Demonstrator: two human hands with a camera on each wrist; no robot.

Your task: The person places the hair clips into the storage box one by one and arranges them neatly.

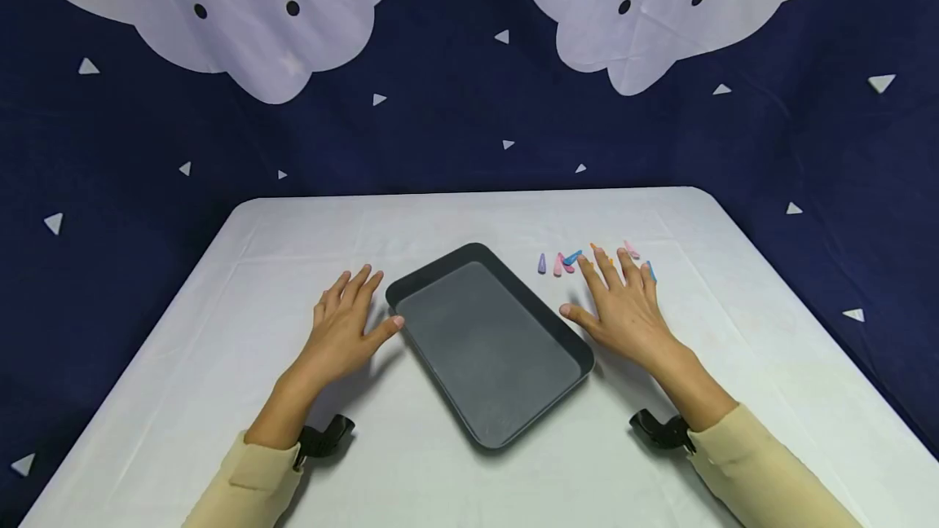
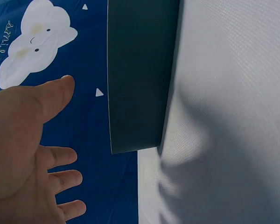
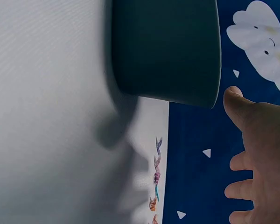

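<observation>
A dark grey rectangular tray (image 1: 491, 349) lies at an angle on the white table, nothing inside it. My left hand (image 1: 343, 332) is at its left side, fingers spread, the thumb overlapping the rim in the head view. In the left wrist view that hand (image 2: 28, 140) is beside the tray's outer wall (image 2: 140, 79) and grips nothing. To the right of the tray, my right hand (image 1: 627, 312) hovers with spread fingers, also holding nothing. Just past its fingertips lie several small coloured hair clips (image 1: 557, 265), some partly hidden behind the fingers.
A white cloth covers the table (image 1: 220, 398). Behind it hangs a dark blue curtain (image 1: 440, 145) printed with clouds and small triangles. The clips (image 3: 157, 177) form a loose row near the table's far side. Each wrist carries a black camera mount (image 1: 326, 437).
</observation>
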